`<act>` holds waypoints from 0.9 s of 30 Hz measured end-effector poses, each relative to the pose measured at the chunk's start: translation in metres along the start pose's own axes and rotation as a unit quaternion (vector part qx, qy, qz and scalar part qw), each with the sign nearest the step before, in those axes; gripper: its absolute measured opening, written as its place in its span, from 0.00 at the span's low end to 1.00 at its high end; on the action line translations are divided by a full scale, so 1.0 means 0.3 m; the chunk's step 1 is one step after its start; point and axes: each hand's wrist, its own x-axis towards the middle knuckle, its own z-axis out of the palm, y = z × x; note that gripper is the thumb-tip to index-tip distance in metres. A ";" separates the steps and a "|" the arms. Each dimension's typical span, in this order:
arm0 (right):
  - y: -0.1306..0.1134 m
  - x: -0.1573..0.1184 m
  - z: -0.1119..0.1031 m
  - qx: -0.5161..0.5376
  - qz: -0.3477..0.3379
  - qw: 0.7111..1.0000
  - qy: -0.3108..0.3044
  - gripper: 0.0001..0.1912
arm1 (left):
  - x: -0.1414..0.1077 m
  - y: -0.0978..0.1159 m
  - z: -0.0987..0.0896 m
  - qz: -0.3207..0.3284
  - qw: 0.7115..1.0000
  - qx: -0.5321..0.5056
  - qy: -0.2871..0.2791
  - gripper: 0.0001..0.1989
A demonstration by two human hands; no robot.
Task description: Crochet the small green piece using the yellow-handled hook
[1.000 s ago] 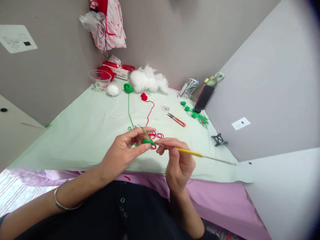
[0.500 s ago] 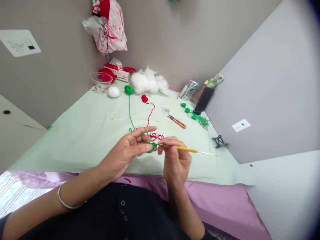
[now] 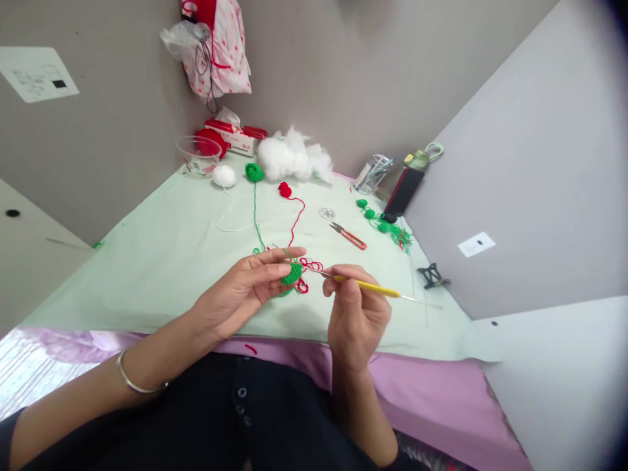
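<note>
A small green crocheted piece (image 3: 292, 274) is pinched between the thumb and fingers of my left hand (image 3: 245, 288), with green yarn running over the raised index finger. My right hand (image 3: 357, 311) grips a crochet hook (image 3: 375, 286) by its yellow handle. The hook's thin metal tip points left and reaches the green piece. From a green yarn ball (image 3: 254, 172) a strand runs down the table to my left hand. Loops of red yarn (image 3: 312, 264) lie on the table just behind the piece.
Orange-handled snips (image 3: 349, 236) and a small clear dish (image 3: 326, 213) lie beyond my right hand. A white yarn ball (image 3: 224, 176), a red one (image 3: 284, 190) and white stuffing (image 3: 293, 159) are further back. Green pieces (image 3: 383, 227) and a bottle (image 3: 417, 159) stand right.
My right hand and the hook have moved right, away from my left hand. The green piece has turned and risen a little, so more of its surface shows.
</note>
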 end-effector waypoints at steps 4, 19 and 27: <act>-0.001 0.002 0.013 0.047 0.053 0.996 -0.046 0.08 | -0.012 -0.012 -0.003 0.052 0.994 0.089 -0.029 0.16; -0.017 0.010 -0.010 0.051 0.082 0.995 -0.034 0.11 | -0.040 0.000 0.004 0.118 0.974 0.195 0.004 0.16; -0.001 -0.043 -0.001 -0.192 -0.176 0.963 -0.072 0.16 | -0.050 -0.027 0.026 0.201 0.947 0.244 0.062 0.19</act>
